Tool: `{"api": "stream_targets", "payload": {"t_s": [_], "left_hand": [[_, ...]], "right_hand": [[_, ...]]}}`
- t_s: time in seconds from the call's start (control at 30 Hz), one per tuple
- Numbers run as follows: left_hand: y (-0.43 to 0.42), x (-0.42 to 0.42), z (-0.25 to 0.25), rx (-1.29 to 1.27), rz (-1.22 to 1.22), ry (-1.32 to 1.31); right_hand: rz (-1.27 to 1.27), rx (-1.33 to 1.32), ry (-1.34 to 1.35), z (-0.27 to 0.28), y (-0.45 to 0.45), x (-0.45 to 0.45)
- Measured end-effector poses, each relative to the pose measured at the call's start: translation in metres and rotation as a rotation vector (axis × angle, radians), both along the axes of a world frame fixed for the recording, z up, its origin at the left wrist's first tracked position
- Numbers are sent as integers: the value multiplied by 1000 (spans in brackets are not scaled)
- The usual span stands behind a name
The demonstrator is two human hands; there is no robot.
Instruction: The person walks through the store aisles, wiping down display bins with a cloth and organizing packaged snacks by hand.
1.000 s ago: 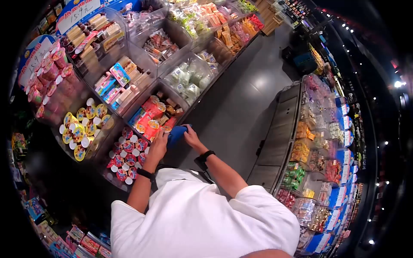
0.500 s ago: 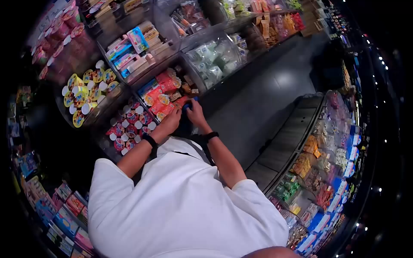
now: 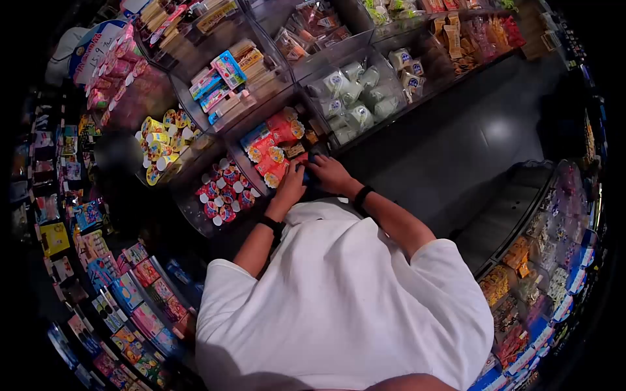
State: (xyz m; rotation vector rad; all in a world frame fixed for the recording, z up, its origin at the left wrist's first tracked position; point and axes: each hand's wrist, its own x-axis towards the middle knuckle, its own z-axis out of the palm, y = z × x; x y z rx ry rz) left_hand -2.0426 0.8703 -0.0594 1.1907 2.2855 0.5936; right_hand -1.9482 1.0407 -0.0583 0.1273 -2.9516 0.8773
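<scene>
My left hand (image 3: 291,186) is closed at the near edge of a bin, its fingertips on a small red packet (image 3: 299,159). Just right of it, my right hand (image 3: 329,174) bends its fingers inward at the packet's other side. A dark blue patch shows by the right fingertips; whether it belongs to the packet I cannot tell. The hands mostly cover what is between them. Beyond them, red snack packets (image 3: 285,128) with a round food picture lie in the bin, beside small brown packets. Left of my left hand, a bin holds red cups with white lids (image 3: 227,192).
Yellow cups (image 3: 163,140) fill a bin farther left. Boxed and wooden-looking sticks (image 3: 228,70) stand behind the red packets, and pale green wrapped pieces (image 3: 358,98) lie to the right. A curved shelf of bagged goods (image 3: 518,257) borders the dark floor (image 3: 450,140).
The view has shifted, so the bins and both hands appear farther right. My hands stay close together at the red packet, with the right hand now more flatly angled.
</scene>
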Motion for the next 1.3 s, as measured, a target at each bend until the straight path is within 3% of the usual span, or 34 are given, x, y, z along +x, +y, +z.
{"api": "stream_targets", "payload": {"t_s": [0.17, 0.27, 0.3, 0.6, 0.67, 0.73, 0.8, 0.83, 0.87, 0.9, 1.0, 1.07, 1.2, 1.27, 1.3], "left_hand": [[-40, 19, 23, -200, 168, 82], [-39, 27, 25, -232, 70, 196], [-34, 26, 24, -173, 44, 117], [74, 21, -11, -198, -43, 153], [85, 17, -32, -112, -75, 210], [84, 9, -23, -144, -113, 112], [71, 4, -18, -72, -56, 242], [62, -3, -11, -225, -129, 210], [52, -10, -4, -375, -199, 175], [40, -15, 1, -360, -157, 230], [-10, -37, 46, -341, -151, 63], [-39, -47, 57, -384, -145, 113], [-89, -72, 82, -477, 40, -7], [-99, -74, 98, -517, -2, -74], [-102, -71, 88, -532, -25, -127]], "right_hand": [[181, 62, -25, -15, -17, -27], [139, 58, -24, -25, -22, -31], [172, 66, -21, -24, -14, -32], [-65, 339, -63, 7, 43, -6], [-56, 408, -245, 12, 46, -3], [-66, 443, -171, 0, 42, 2], [-89, 491, -204, -11, 29, -3], [-140, 520, -232, -3, 17, -10], [-112, 544, -353, 6, 8, -16], [-110, 548, -334, 0, -2, -22], [-29, 470, -208, -9, -32, -38], [131, 410, -333, -8, -59, -55], [440, 229, -195, -4, -80, -82], [503, 328, -258, 33, -75, -96], [474, 417, -326, 17, -69, -99]]}}
